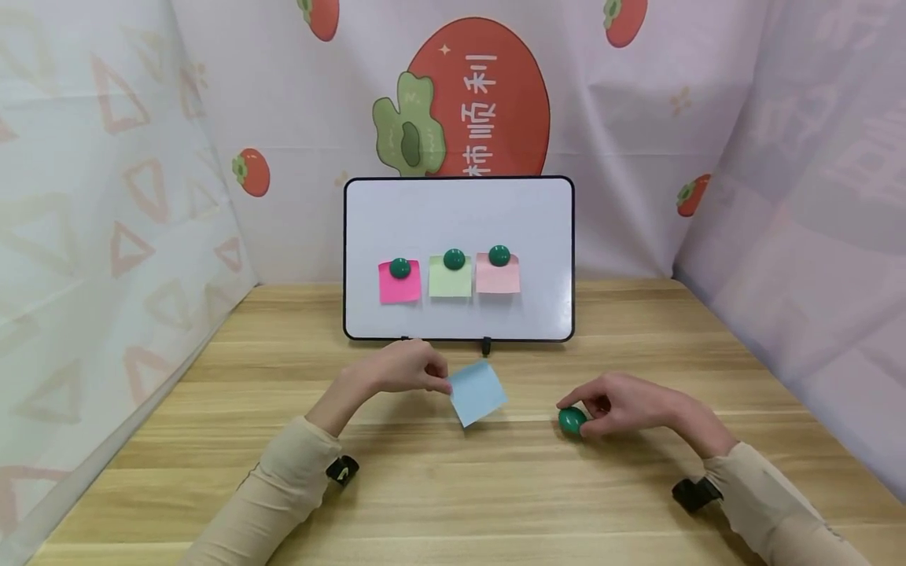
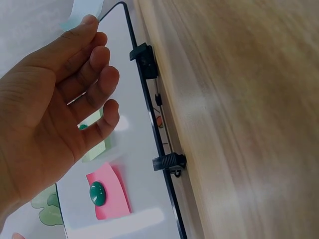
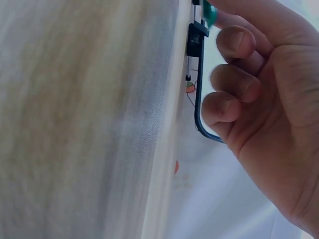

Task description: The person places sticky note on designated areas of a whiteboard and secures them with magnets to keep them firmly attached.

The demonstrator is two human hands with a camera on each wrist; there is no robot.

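Observation:
My left hand [image 1: 406, 368] pinches a light blue sticky note [image 1: 478, 393] by its left edge, above the table in front of the whiteboard [image 1: 460, 212]. In the left wrist view only part of the blue note [image 2: 85, 11] shows, at the thumb tip. To the right, my right hand [image 1: 626, 405] holds a round green magnet [image 1: 572, 420] between thumb and index finger. On the board hang a hot pink note [image 1: 399, 291], a pale green note [image 1: 450, 285] and a light pink note [image 1: 498, 281], each under a green magnet.
The black-framed board stands on the wooden table [image 1: 453, 495], with dark clips [image 2: 169, 162] at its lower edge. Behind it hangs a white cloth [image 1: 623, 141] printed with persimmons. Patterned cloth walls [image 1: 120, 196] flank the table.

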